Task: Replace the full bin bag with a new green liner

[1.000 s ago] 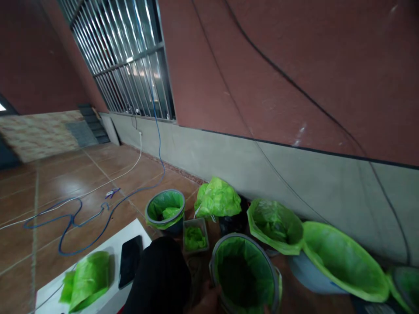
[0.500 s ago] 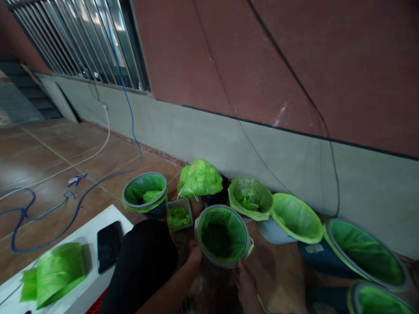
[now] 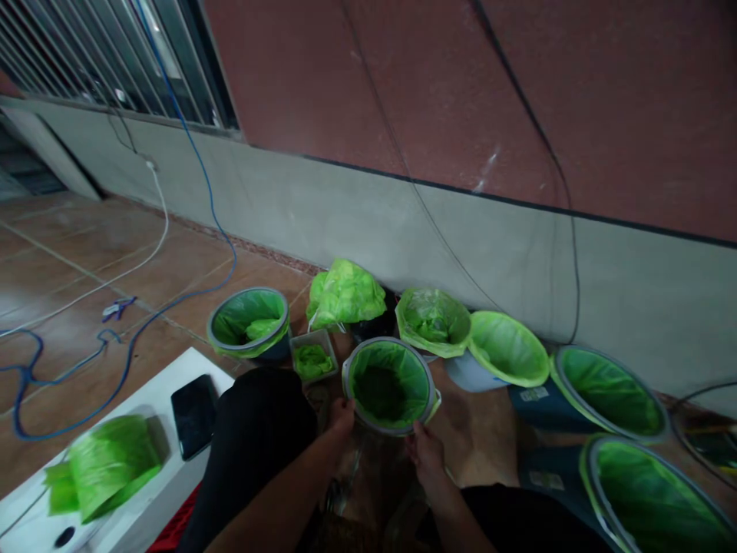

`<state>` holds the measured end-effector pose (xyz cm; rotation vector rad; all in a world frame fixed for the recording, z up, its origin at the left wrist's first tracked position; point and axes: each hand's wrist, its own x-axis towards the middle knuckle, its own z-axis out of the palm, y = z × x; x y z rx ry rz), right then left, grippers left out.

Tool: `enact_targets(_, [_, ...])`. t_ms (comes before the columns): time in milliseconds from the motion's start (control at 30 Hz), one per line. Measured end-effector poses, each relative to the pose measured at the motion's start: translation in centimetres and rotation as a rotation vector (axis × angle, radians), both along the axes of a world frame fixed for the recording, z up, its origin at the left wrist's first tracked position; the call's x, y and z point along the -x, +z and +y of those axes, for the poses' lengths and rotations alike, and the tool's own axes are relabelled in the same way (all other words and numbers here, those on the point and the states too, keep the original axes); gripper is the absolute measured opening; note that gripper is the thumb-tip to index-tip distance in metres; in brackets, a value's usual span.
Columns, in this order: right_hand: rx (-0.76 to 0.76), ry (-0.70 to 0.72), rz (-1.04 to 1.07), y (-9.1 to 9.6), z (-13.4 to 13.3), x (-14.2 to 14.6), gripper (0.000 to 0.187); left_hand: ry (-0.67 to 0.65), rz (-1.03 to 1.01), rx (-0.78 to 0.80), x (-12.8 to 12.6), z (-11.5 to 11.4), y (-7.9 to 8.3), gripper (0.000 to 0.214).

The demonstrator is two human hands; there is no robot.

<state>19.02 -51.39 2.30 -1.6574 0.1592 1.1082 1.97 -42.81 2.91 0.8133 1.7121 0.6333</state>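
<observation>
A small trash bin [image 3: 390,341] with a grey rim stands between my knees, lined with a green plastic bag [image 3: 397,367]. My left hand [image 3: 342,417] is closed on the near left side of its rim. On the near right side, my right hand [image 3: 424,452] pinches the rim, close to where the bag folds over. The bin's lower part is dim and partly hidden. Just behind it, a square container [image 3: 295,343] holds a crumpled green bag [image 3: 312,361].
Several other lined bins, such as the left bin [image 3: 219,343] and right bin [image 3: 581,434], surround me. A bulging green bag [image 3: 347,293] sits by the wall [image 3: 276,200]. At left, a white surface [image 3: 199,361] bears a phone [image 3: 194,418] and a green bag roll [image 3: 115,467]. A blue cable [image 3: 138,342] crosses the floor.
The camera view has shifted, so more of the bins at right shows. Both hands remain on the rim of the same trash bin, which appears slightly higher in view.
</observation>
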Motion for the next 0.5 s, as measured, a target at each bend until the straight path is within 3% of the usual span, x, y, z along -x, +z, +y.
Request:
enact_targets(200, [-0.03, 0.012, -0.048, -0.4, -1.1, 0.4, 0.034, 0.021, -0.064, -0.064, 0.7, 0.3, -1.1, 0.012])
enact_targets(500, [-0.016, -0.133, -0.02, -0.2, 0.1, 0.6, 0.03, 0.04, -0.263, -0.051, -0.2, -1.0, -1.8, 0.025])
